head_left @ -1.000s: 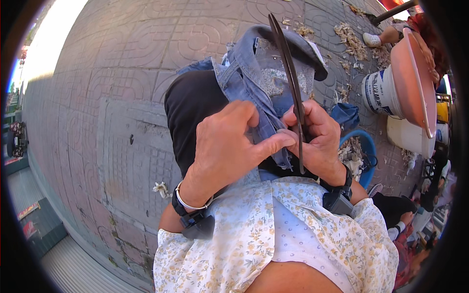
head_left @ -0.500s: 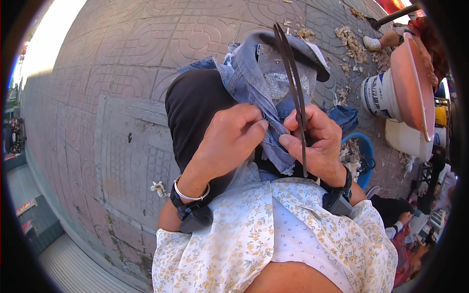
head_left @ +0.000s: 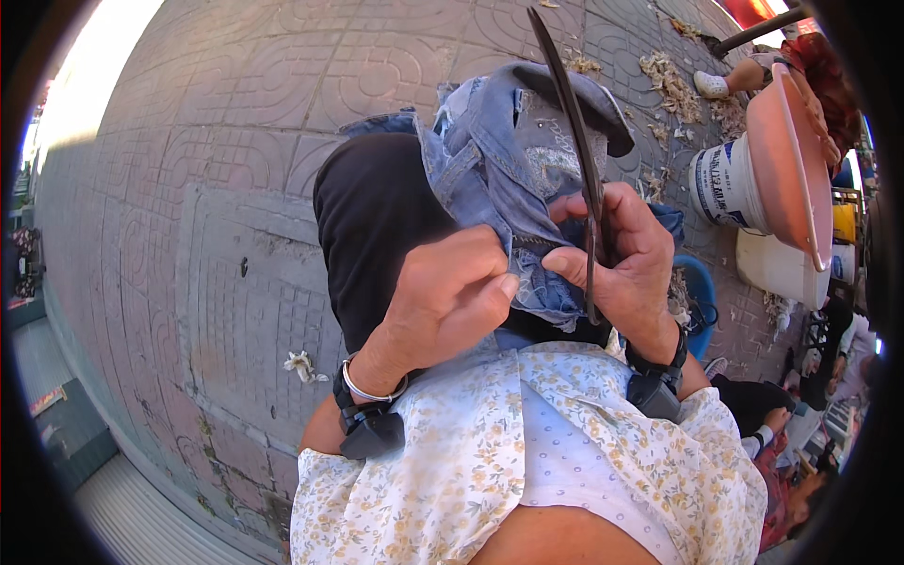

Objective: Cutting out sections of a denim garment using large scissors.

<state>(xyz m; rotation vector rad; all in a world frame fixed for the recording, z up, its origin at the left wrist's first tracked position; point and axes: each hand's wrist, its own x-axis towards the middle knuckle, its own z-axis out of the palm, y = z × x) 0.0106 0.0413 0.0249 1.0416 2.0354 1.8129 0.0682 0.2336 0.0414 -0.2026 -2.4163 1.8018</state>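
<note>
Over a dark-trousered knee point(head_left: 372, 207) on a paved street point(head_left: 245, 113), we see a worn denim garment point(head_left: 471, 169) gathered in the wearer's lap, its dark zipper point(head_left: 535, 241) between two bare hands. The left hand point(head_left: 447, 287) pinches the denim edge between thumb and forefinger; the right hand point(head_left: 633, 259) carries a long dark tool point(head_left: 570, 113) against its fingers, thumb and forefinger slightly apart at the cloth. Whether they also grip it, we cannot tell.

We judge the frayed denim could rip past the zipper if both hands pulled unevenly. A slack hold could let the tool swing, and any sharp edge might nick cloth or fingertips.

Half a second earlier, we saw the zipper slanting down between the hands; now it lies more nearly crosswise, with more ragged denim showing below. The tool, then two strips side by side, now reads as one, its tip higher. Beyond, we find a blue basin point(head_left: 704, 292) and a white bucket point(head_left: 725, 188).
</note>
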